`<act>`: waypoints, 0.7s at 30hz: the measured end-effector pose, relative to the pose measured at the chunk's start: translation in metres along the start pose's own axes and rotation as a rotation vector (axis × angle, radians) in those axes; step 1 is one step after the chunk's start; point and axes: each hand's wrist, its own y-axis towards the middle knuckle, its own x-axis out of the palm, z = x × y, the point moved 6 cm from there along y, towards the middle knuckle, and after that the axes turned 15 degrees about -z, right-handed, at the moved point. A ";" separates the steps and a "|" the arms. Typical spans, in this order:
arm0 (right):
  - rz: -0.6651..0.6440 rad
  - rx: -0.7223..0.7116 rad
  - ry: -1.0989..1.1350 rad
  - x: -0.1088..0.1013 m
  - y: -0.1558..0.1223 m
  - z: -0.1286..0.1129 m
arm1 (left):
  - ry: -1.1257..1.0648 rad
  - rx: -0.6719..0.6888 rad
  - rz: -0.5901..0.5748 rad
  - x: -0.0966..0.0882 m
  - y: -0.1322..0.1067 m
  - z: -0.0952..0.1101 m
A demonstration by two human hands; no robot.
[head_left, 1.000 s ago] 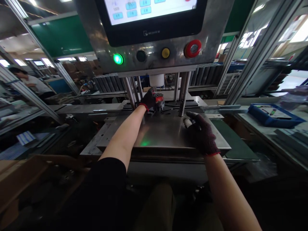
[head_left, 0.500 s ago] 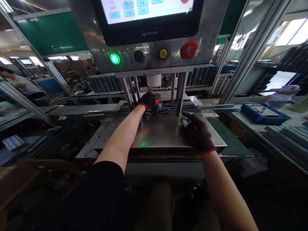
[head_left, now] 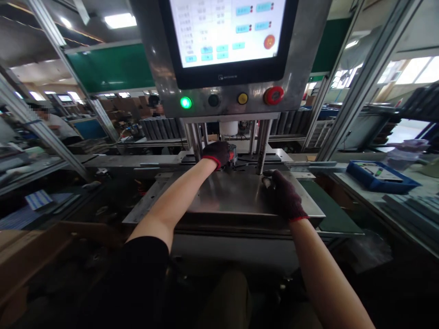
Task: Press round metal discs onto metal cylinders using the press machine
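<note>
My left hand (head_left: pixel 217 153), in a dark glove with a red cuff, is closed over a small red and dark part (head_left: pixel 232 155) under the white press head (head_left: pixel 228 128) of the machine. My right hand (head_left: pixel 284 195), also gloved, rests on the steel plate (head_left: pixel 236 196) near the right guide column (head_left: pixel 263 146). Its fingers lie curled forward, and a small pale object shows at the fingertips. Whether they grip it I cannot make out.
Above the plate sits a touchscreen (head_left: pixel 228 34) with a lit green button (head_left: pixel 185 103), a black knob, a yellow button and a red stop button (head_left: pixel 273 95). A blue tray (head_left: pixel 381 176) lies on the right bench. Other people sit at the far left.
The view has tilted up, showing more of the screen. My left hand has closed further over the red part. My right hand stays on the plate.
</note>
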 end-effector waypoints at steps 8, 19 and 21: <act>0.007 0.078 -0.047 -0.001 0.000 -0.003 | 0.249 0.151 0.358 -0.094 -0.069 0.042; -0.070 0.167 -0.209 0.002 0.000 -0.010 | 0.175 0.132 0.398 -0.090 -0.055 0.038; -0.092 0.191 -0.259 0.003 0.000 -0.013 | 0.132 0.196 0.370 -0.073 -0.058 0.039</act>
